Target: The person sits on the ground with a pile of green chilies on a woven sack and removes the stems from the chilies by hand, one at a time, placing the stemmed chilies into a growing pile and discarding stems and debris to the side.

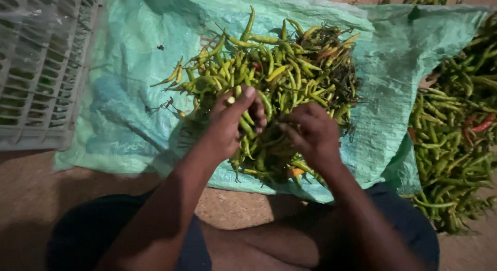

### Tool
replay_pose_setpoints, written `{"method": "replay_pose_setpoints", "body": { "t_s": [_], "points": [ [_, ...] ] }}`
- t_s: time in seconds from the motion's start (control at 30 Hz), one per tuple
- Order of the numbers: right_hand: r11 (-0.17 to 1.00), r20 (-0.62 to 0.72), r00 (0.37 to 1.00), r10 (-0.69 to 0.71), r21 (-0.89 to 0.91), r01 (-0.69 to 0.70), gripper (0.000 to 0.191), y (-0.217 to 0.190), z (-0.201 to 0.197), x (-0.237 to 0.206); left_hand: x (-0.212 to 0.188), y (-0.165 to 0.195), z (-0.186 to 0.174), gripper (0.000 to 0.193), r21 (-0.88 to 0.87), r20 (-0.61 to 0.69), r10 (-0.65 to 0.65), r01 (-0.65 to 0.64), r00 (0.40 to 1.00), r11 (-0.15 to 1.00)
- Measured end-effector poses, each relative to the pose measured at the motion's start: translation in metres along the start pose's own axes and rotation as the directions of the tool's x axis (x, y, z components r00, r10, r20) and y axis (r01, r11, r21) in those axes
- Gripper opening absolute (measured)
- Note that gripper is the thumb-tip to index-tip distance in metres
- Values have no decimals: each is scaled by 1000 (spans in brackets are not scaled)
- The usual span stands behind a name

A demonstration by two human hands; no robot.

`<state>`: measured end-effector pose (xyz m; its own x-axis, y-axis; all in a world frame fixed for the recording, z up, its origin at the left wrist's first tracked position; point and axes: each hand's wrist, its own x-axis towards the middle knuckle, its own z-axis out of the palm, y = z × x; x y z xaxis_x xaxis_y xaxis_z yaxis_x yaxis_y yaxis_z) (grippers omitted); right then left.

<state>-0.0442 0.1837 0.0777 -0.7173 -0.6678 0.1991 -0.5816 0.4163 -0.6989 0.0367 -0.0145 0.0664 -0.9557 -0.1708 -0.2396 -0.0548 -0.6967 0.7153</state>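
So both my hands are in the chilli pile on the green sack. Left hand pinches one chilli, right hand curls loosely over the heap. Sorting stage, I reckon; next needs a clean pick without dragging neighbours.

This looks like a farmyard or produce-sorting spot on open ground, not an indoor room. Bare sandy earth shows along the bottom of the frame, and the person sits directly on it. A green woven plastic sack is spread flat as a work mat across the middle, heaped with green chillies. A second loose heap of chillies lies at the right edge, and a white slatted plastic crate stands at upper left.
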Motion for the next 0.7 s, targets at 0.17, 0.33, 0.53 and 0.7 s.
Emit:
{"method": "replay_pose_setpoints", "body": {
  "t_s": [0.17,0.33,0.53,0.7],
  "points": [
    [876,-71,992,104,478,-57,5,12,-4,-6,-4,-4,15,32,791,-203,-9,169,979,588],
    [728,-35,961,274,660,-183,7,18,2,-12,-3,-16,16,48,722,88,-71,-15,994,692],
    [781,59,948,313,552,-292,9,19,1,-7,-3,-18,6,35,817,88,-100,-14,991,576],
    [671,186,928,323,647,-363,9,21,-2,-5,-4,-17,7,34,850,117,-53,-72,992,521]
  ]
}}
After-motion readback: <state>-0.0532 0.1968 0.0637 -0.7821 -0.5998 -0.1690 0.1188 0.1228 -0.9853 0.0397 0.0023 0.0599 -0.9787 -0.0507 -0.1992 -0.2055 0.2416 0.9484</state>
